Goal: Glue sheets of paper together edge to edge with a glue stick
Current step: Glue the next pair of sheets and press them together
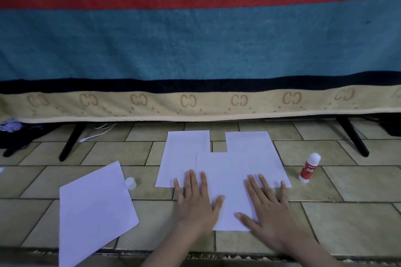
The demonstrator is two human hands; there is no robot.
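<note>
Three sheets appear already joined: a middle sheet [225,182] is laid over the near edges of a left sheet [182,158] and a right sheet [258,153]. It is pressed flat by the left hand [195,199] and right hand [267,208], both spread wide, nothing held. One loose sheet [95,208] remains at 8 o'clock. The uncapped glue stick [309,168] stands at 3 o'clock on the tiled surface [347,186], its cap [130,183] left of the sheets.

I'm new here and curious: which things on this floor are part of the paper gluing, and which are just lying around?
Part of the job: joined paper sheets, spare sheet, glue stick, its cap, left hand, right hand.

Lying about: white cable, dark clothing, hanging towel.
</note>
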